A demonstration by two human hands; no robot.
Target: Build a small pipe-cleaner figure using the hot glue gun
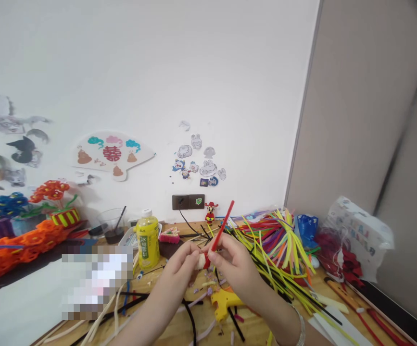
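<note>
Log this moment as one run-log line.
left hand: cream pipe-cleaner bundle | right hand: red pipe cleaner | nearby: yellow glue gun

Over the feed I can read a red double-happiness character, 囍 (111, 154), on the paper fan (112, 154) on the wall, and, below and right of that fan, green-labelled characters, apparently 冰糖雪梨, on the yellow bottle (147, 242).

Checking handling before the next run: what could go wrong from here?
The yellow glue gun lies just below the right hand, so a slip could knock it and, if it is hot, burn the skin. The red pipe cleaner held there could spring loose from the cream piece pinched by the left hand, and its wire end might scratch.
</note>
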